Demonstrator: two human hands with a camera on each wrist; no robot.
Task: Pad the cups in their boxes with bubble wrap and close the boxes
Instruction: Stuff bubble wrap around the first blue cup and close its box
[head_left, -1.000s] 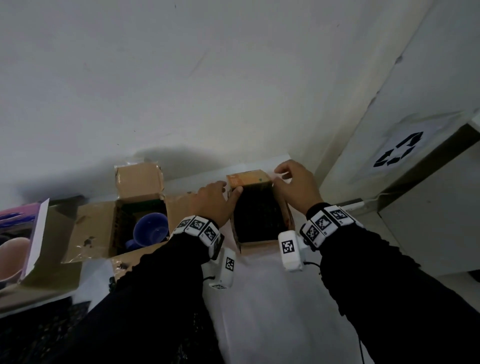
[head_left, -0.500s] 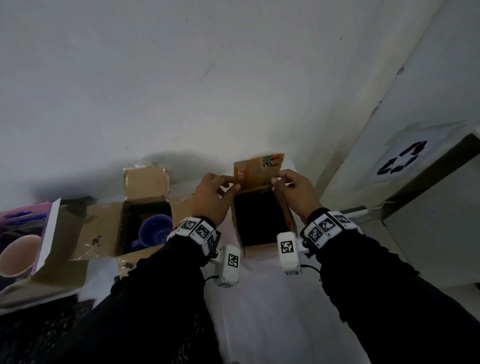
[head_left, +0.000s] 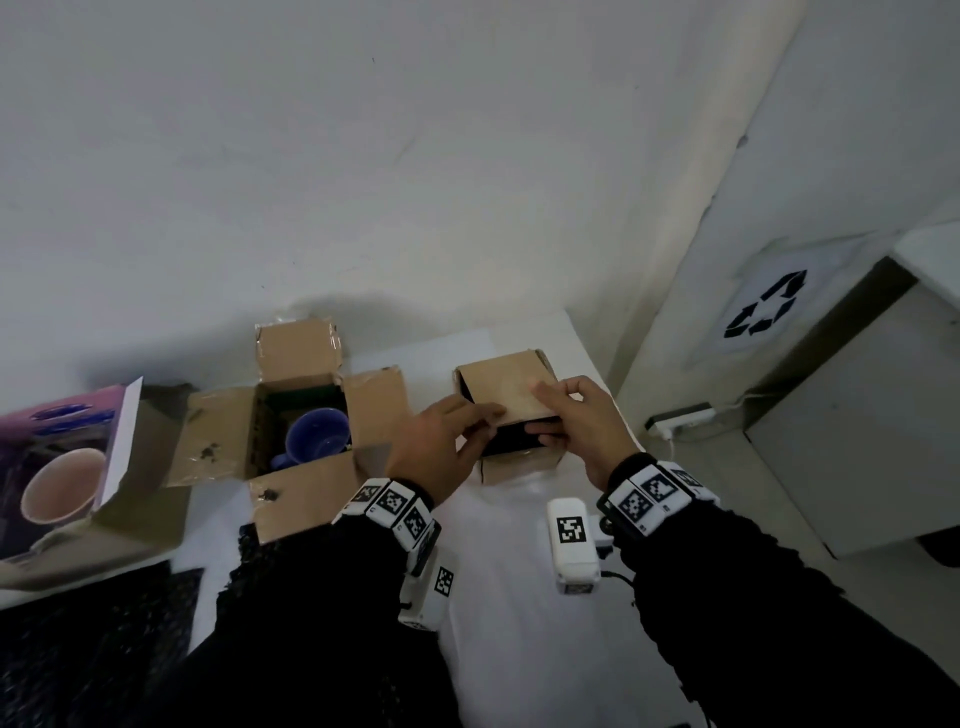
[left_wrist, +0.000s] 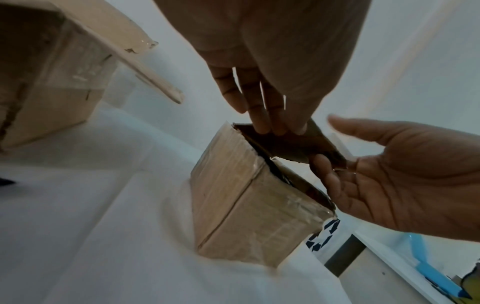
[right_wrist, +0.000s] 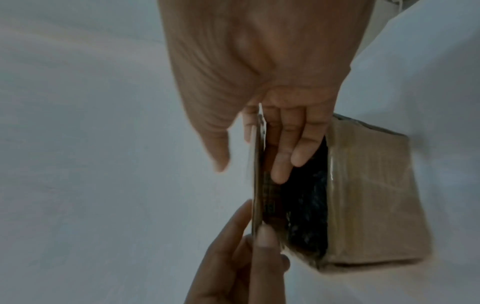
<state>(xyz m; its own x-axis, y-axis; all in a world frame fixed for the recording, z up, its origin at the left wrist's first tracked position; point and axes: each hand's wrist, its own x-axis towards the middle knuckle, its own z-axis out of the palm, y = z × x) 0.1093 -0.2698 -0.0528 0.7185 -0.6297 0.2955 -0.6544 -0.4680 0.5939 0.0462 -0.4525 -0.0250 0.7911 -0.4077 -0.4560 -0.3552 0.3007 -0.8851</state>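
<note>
A small cardboard box (head_left: 519, 465) stands on the white table (head_left: 519, 649), right of centre. Its lid flap (head_left: 506, 389) is folded down over most of the opening, and a dark gap shows at the near edge. My left hand (head_left: 485, 423) pinches the flap's near left corner. My right hand (head_left: 540, 415) pinches the near right corner, thumb on top and fingers (right_wrist: 285, 154) underneath. The box's inside (right_wrist: 306, 205) looks dark and glinting; no cup is visible in it. To the left, an open box (head_left: 218, 436) holds a blue cup (head_left: 317, 434).
A printed box (head_left: 67, 415) with a pink cup (head_left: 62, 483) inside lies at the far left. The wall (head_left: 415, 182) rises right behind the boxes. Right of the table stand a bin (head_left: 857, 415) with a recycling sign and a power strip (head_left: 680, 418).
The small box's flap stood upright half a second ago; both hands have brought it down toward me over the opening.
</note>
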